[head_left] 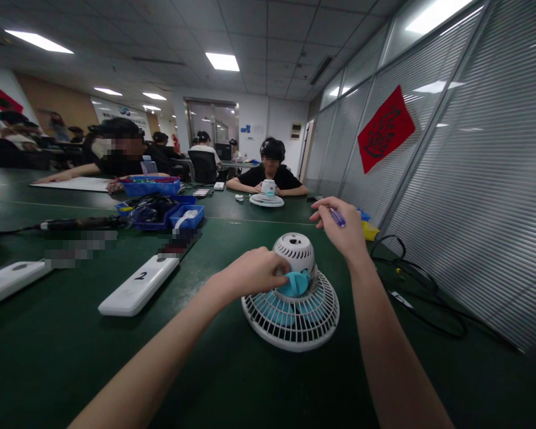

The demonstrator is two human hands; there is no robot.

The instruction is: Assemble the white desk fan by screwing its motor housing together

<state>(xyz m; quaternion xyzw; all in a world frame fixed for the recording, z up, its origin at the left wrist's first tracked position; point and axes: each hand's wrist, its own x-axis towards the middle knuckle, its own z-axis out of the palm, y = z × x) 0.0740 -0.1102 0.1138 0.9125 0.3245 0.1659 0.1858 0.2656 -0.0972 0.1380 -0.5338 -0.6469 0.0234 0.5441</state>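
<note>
A small fan (324, 307) lies face down on the green table, its white grille cage below and the rounded white motor housing (295, 245) on top. Pale blue blades show through the grille. My left hand (261, 271) reaches in from the left, thumb and fingers closed on the light blue piece (296, 284) at the side of the housing. To the upper right of the fan, my right hand (342, 229) is raised and apart from it. A purple see-through screwdriver handle (337, 216) sits in that hand; its shaft cannot be made out.
Left of the fan lies a white bar-shaped piece marked 2 (138, 286), with blue bins (190, 217) behind it. Black cable (422, 286) coils at the right by the blinds. Across the table a person (272, 173) sits behind another fan (267, 201); another person (120, 149) leans in at left.
</note>
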